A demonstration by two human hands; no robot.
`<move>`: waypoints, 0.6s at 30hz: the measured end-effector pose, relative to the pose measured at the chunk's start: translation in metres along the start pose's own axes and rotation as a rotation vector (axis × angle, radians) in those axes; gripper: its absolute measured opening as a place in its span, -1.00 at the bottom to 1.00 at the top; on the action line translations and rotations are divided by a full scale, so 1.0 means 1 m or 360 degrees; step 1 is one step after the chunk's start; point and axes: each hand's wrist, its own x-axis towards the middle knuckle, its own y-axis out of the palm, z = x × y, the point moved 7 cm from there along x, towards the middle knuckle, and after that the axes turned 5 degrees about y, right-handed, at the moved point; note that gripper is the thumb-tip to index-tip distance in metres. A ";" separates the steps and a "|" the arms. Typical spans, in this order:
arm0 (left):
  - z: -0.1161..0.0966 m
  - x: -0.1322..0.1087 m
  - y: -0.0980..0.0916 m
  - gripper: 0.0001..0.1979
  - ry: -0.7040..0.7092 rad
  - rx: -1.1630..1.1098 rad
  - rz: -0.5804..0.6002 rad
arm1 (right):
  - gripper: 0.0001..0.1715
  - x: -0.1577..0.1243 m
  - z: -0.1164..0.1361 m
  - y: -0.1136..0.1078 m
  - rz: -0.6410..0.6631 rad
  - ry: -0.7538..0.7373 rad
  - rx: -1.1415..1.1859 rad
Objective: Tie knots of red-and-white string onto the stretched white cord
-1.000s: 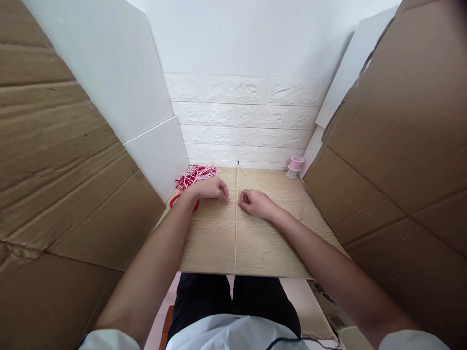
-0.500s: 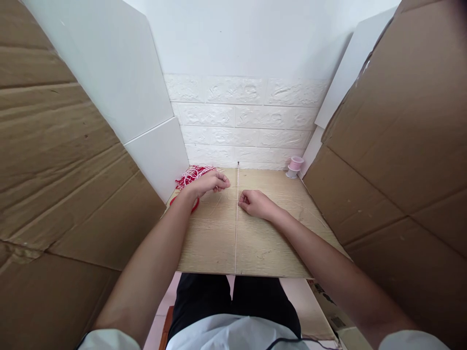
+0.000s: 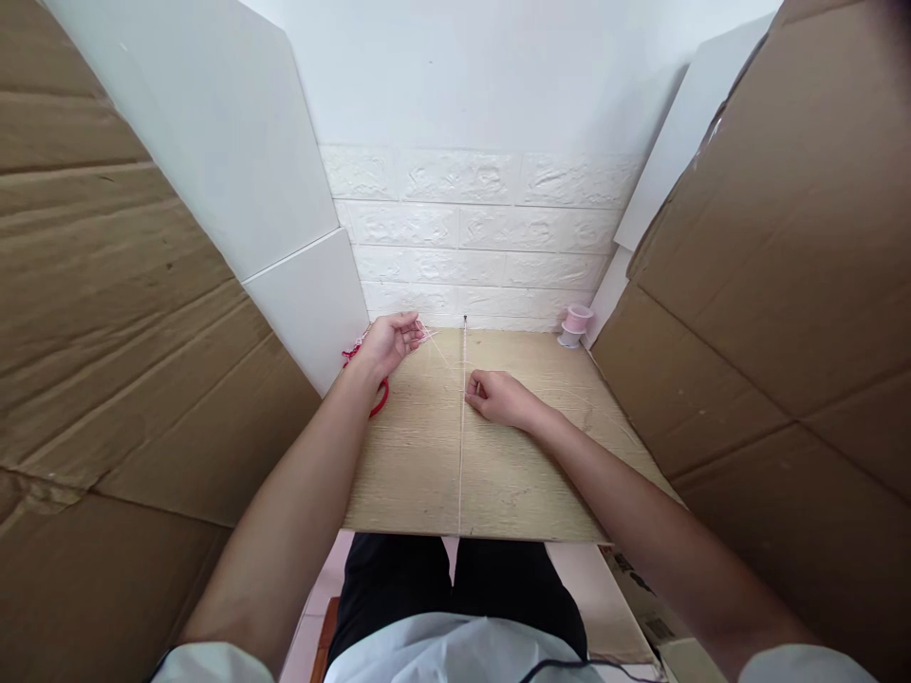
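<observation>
A pale cord runs straight from a small dark nail at the back of the board down over its front edge. My right hand is closed in a pinch at the cord, about halfway along. Up and to the left, my left hand has thumb and fingers closed on a thin pale thread, which slants down toward the cord. Behind my left hand, a heap of red and white strings is mostly covered. A red loop, like a scissors handle, shows beside my left wrist.
Pink and white thread spools are stacked in the back right corner of the wooden board. Tall cardboard panels flank both sides. A white brick-patterned wall closes off the back. Loose threads lie on the right.
My left hand has moved up and left, away from the cord, drawing the thread with it and covering more of the string heap. My right hand has stayed in place.
</observation>
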 end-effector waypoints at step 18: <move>-0.036 -0.028 0.016 -0.75 0.0258 -0.0513 0.0420 | -0.92 0.001 -0.002 0.000 0.0026 0.0018 0.0004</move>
